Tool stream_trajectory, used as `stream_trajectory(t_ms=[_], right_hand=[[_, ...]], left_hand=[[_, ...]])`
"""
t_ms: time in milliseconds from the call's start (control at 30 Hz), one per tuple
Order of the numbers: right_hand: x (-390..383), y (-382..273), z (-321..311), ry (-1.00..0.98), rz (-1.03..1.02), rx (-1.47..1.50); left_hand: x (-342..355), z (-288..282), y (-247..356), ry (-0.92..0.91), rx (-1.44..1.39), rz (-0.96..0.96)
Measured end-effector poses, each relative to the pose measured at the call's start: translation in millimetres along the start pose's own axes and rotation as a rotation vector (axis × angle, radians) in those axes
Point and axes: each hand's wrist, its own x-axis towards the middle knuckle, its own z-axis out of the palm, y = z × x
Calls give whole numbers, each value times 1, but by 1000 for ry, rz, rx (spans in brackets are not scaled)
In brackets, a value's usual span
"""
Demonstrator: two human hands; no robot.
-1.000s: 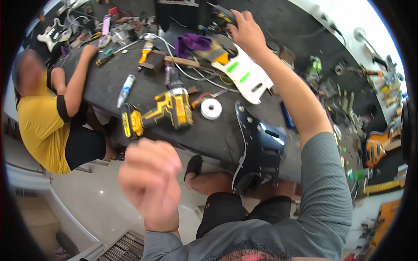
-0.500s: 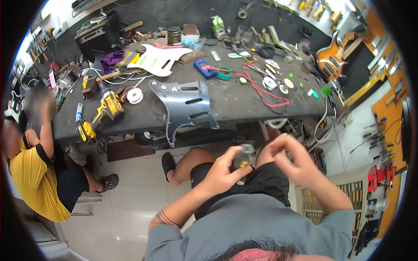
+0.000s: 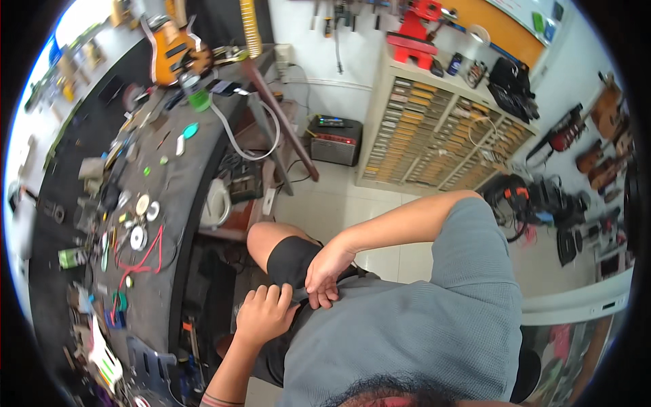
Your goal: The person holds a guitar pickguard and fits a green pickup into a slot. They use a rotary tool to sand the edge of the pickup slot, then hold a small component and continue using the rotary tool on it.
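Both hands are close together at my waist, over the black shorts [image 3: 293, 261] and the hem of the grey shirt [image 3: 400, 332]. My left hand [image 3: 266, 313] has its back turned up and its fingers curled, with a dark edge of something beside its thumb; whatever lies under the palm is hidden. Bent down at the wrist, my right hand [image 3: 329, 273] has its fingers curled in against the waistband and hem. I cannot make out what its fingertips hold.
Along the left runs the dark workbench [image 3: 178, 210], bearing red wire [image 3: 154, 254], spools, a dark pickguard [image 3: 150, 366] and a sunburst guitar [image 3: 169, 54]. A white cable [image 3: 234, 139] loops off its end. Ahead stand an amplifier [image 3: 336, 142] and a drawer cabinet [image 3: 434, 136] topped by a red vise [image 3: 413, 41].
My view has swung right, from the bench toward the drawer cabinet. Both hands have come together at my waist. The small grey and yellow thing in my left hand no longer shows.
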Motion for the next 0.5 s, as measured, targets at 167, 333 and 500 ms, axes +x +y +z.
stream_trajectory(t_ms=[167,333,500], right_hand=[[-14,49,-20,480,-152,-545],[-34,76,-18,775,-246,-936],[-54,117,-44,278,-260,58]], left_hand=[[66,30,-20,-195,-306,-39],[112,49,-27,-689,-921,-468],[141,69,-22,-168,-295,363]])
